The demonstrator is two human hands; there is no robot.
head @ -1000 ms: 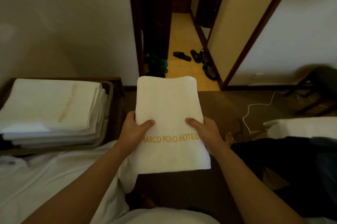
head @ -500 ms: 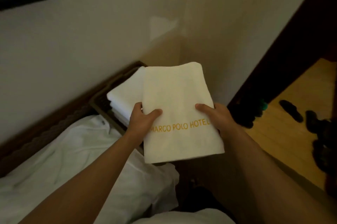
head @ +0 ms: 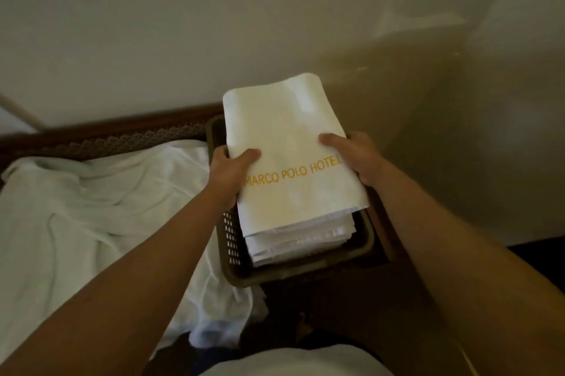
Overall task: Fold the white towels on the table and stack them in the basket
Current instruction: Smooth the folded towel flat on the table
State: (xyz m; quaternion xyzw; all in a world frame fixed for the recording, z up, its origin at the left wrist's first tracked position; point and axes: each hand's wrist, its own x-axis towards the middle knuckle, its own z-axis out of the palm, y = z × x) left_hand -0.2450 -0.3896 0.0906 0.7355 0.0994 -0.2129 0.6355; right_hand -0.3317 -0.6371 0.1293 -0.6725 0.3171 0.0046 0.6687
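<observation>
Two hands: the folded towel [head: 290, 155] is held from both sides, the left hand [head: 230, 169] on its left edge and the right hand [head: 354, 158] on its right edge.
Grip: on each hand the thumb is laid on top and the fingers are curled under, so the towel is pinched flat and nothing else is held.
Where the towel is: it is held over the brown basket [head: 232, 271], just above the stack of folded towels [head: 302, 238]. Whether it is touching the stack cannot be told.
Gold letters: "MARCO POLO HOTEL" is seen face up, near the front edge.
More to fold: a heap of loose white cloth [head: 101, 207] is seen on the surface to the left of the basket.
Step in hand: most likely the towel is being laid on the stack.
How it is done well: the towel should be kept flat and level, and its edges lined up with the towels below. The front edge should be set down first, then the rest. The fingers should be slid out sideways so the folds are not pulled open.
What could go wrong: the towel may tip off if it is set down crooked.
</observation>
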